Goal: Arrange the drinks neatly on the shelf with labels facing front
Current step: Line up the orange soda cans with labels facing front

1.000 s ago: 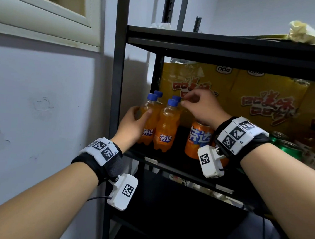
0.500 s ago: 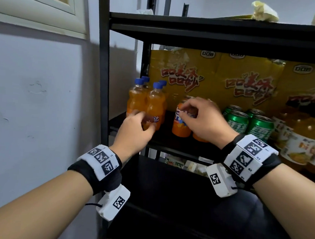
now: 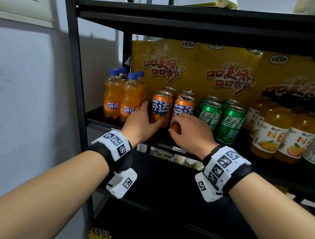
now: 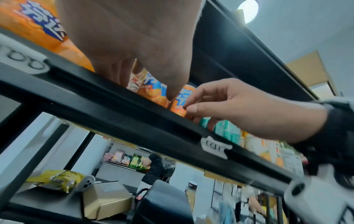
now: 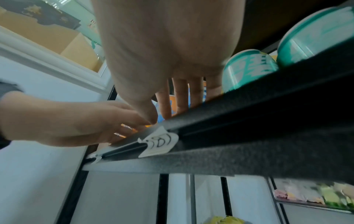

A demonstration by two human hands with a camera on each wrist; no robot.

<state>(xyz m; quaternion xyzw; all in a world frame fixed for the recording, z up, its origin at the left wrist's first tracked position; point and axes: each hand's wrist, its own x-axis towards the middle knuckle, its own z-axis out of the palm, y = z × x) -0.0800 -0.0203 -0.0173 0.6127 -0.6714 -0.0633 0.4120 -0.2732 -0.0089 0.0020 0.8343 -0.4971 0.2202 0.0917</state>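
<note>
The left hand (image 3: 142, 123) wraps the smooth, round left orange can (image 3: 161, 109), thumb across its front, while the right hand (image 3: 189, 132) curls its fingers around the base of the right orange can (image 3: 183, 107). Both stand upright on the black metal shelf (image 3: 104, 120) (labels forward), between ribbed orange bottles (image 3: 120, 100) and green cans (image 3: 220, 120). Only the right wrist view shows the handwritten paper tag (image 5: 160, 142) on the shelf's grainy edge.

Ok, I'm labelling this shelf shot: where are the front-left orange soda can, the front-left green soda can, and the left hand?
Front-left orange soda can (image 3: 162, 105): head view, on its blue-and-white label.
Front-left green soda can (image 3: 209, 115): head view, on its label.
Left hand (image 3: 140, 124): head view, back of the hand.
</note>
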